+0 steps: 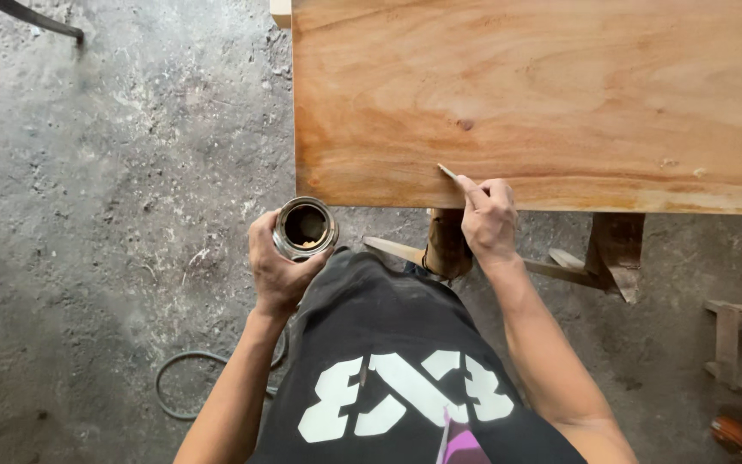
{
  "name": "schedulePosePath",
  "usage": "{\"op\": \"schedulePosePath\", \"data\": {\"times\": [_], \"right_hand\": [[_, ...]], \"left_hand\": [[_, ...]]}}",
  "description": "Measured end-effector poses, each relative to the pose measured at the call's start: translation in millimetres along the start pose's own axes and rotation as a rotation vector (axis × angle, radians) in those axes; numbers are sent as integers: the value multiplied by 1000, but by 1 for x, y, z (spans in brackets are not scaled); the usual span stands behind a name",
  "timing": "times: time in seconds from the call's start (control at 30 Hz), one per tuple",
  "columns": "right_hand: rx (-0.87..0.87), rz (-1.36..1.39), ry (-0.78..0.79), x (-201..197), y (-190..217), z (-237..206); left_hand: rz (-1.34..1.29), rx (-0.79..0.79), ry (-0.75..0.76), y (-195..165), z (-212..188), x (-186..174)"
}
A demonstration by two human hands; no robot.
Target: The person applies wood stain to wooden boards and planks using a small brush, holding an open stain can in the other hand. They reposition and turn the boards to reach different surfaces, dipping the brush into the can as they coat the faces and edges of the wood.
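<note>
My left hand (278, 268) grips a small round metal can (305, 228), open at the top, with brownish paste inside. It is held in front of my chest, just off the near left corner of a large wooden slab (560, 86). My right hand (489, 219) pinches a thin flat blade or stick (447, 173), whose tip touches the slab's surface close to the near edge. A dark knot (465, 124) shows in the wood a little beyond the tip.
The slab rests on wooden supports (616, 245) over a rough concrete floor (105, 189). A grey hose loop (186, 382) lies on the floor at lower left. A wooden stool frame (736, 339) stands at the right.
</note>
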State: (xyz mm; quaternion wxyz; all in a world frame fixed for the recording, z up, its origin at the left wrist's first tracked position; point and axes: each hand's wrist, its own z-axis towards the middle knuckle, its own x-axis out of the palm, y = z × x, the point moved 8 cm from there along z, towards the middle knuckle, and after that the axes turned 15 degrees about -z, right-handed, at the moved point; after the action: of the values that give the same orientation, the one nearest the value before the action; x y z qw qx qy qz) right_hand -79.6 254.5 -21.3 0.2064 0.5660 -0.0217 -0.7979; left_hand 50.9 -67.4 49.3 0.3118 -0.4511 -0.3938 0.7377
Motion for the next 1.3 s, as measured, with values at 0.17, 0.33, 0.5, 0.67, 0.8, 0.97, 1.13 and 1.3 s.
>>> {"op": "schedulePosePath", "data": {"times": [0.17, 0.33, 0.5, 0.67, 0.8, 0.97, 1.13, 1.3], "right_hand": [[-132, -144, 39, 3, 6, 4], [12, -179, 13, -5, -9, -2], [205, -80, 21, 22, 21, -16], [210, -111, -45, 27, 55, -30], [336, -52, -22, 26, 41, -34], [375, -79, -78, 27, 41, -38], [439, -35, -20, 31, 33, -33], [421, -115, -9, 35, 42, -23]], "left_hand": [[-14, 54, 46, 8, 25, -6], [-56, 145, 86, 12, 62, -8], [-89, 157, 151, 22, 88, -1], [-106, 161, 245, 35, 113, 18], [-126, 259, 254, 37, 133, 36], [-115, 235, 322, 51, 134, 42], [-166, 286, 318, 52, 130, 38], [-154, 268, 315, 56, 128, 40]]}}
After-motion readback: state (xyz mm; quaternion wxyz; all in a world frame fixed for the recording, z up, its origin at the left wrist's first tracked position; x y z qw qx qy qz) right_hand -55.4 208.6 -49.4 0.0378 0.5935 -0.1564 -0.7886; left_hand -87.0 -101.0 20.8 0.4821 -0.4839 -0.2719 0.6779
